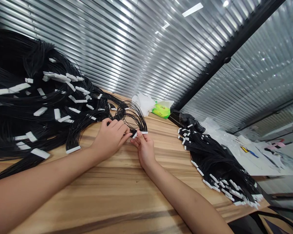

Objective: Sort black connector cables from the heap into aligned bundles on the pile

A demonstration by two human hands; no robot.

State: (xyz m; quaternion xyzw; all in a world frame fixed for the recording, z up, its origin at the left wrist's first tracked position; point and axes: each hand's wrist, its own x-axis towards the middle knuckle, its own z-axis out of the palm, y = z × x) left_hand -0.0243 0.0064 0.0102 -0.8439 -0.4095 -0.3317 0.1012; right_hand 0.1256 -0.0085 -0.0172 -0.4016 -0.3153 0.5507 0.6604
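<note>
Over the wooden table, my right hand (145, 146) pinches a white connector (144, 132) between thumb and fingers. Thin black wires (139, 113) rise from that connector and loop back to the left. Close beside it, my left hand (113, 134) is closed, its thumb and fingertips pressed together at the black wires near a small white connector end (134, 135). Left of my left hand, a flat wire bundle ends in another white connector (73, 149) lying on the table.
A large heap of black wire harnesses (53, 123) with white connectors covers the left side. A second harness pile (217, 162) lies along the right edge. Behind my hands are a green tissue pack (161, 110) and white tissue (143, 103) by the blinds. A white table (241, 159) adjoins on the right.
</note>
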